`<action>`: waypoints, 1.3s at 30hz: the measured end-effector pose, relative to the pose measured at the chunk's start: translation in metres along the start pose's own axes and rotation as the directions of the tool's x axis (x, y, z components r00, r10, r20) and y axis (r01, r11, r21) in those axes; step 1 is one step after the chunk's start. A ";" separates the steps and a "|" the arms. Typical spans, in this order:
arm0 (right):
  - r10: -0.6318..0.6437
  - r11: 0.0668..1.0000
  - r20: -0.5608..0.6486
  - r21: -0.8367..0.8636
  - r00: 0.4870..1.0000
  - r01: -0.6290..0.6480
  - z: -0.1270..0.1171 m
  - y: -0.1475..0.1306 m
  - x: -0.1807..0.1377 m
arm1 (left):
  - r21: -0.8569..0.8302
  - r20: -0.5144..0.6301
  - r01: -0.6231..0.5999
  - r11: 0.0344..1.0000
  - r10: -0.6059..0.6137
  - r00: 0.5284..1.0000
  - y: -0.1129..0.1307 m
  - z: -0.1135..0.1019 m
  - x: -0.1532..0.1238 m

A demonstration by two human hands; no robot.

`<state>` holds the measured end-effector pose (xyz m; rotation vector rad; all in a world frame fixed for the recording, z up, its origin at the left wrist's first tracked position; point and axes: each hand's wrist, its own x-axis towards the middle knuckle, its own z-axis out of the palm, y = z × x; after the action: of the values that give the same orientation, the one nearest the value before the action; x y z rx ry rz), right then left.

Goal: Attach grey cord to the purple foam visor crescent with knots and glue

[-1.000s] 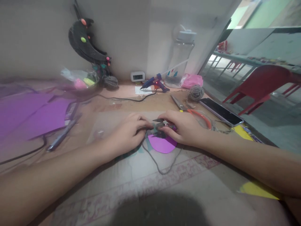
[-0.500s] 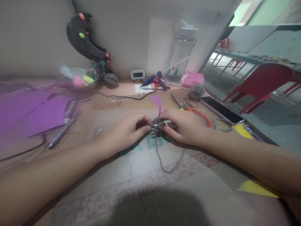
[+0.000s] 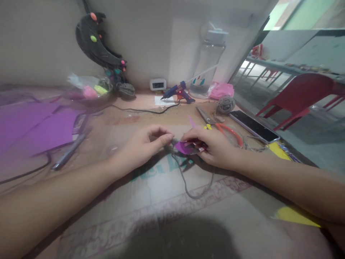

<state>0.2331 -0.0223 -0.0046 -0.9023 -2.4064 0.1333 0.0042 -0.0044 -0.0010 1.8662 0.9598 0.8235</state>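
My left hand (image 3: 145, 145) and my right hand (image 3: 212, 145) meet above the middle of the table (image 3: 140, 194). The right hand's fingers are closed on a small purple foam piece (image 3: 185, 146) with a dark part fixed to it. My left thumb and forefinger pinch the end of a grey string (image 3: 188, 181) at the piece's left edge. The string hangs down and loops on the table in front of the hands.
Orange-handled scissors (image 3: 215, 124), a ball of twine (image 3: 225, 104) and a phone (image 3: 253, 126) lie to the right. A blue glue gun (image 3: 178, 92), a small clock (image 3: 157, 84) and a water bottle (image 3: 207, 64) stand at the back. Purple foam sheets (image 3: 40, 131) and a pen (image 3: 68, 153) lie left. A red chair (image 3: 299, 97) stands beyond the table.
The purple piece was turned from lying flat to standing up, and is now held lower and tilted. The left hand shifted from gripping the piece to pinching the string at its edge.
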 end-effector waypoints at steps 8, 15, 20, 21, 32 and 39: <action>0.106 0.981 -0.056 0.167 0.993 -0.096 0.000 -0.011 0.000 | 0.092 0.025 0.028 0.995 -0.030 0.999 0.000 -0.001 -0.001; 0.109 0.984 -0.055 0.150 0.993 -0.100 0.000 -0.011 0.002 | 0.065 0.057 0.036 0.997 -0.039 0.998 -0.002 -0.001 0.000; 0.118 0.986 -0.087 0.127 0.989 -0.106 -0.004 -0.014 0.004 | 0.080 0.051 0.044 0.996 -0.048 0.998 -0.002 -0.002 0.000; 0.113 0.986 -0.089 0.136 0.990 -0.100 -0.004 -0.014 0.004 | 0.086 0.043 0.047 0.995 -0.051 0.998 -0.002 -0.002 0.000; 0.035 0.998 -0.105 0.055 0.994 -0.030 -0.008 -0.011 0.004 | 0.097 0.031 0.048 0.994 -0.052 0.998 -0.001 -0.001 0.001; -0.043 0.988 -0.043 -0.150 0.998 0.036 -0.009 -0.008 0.003 | 0.093 0.048 0.034 0.995 -0.039 0.998 -0.001 -0.001 0.001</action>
<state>0.2310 -0.0274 0.0067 -0.9128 -2.4142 -0.0838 0.0037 -0.0027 -0.0008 1.9332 1.0126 0.7180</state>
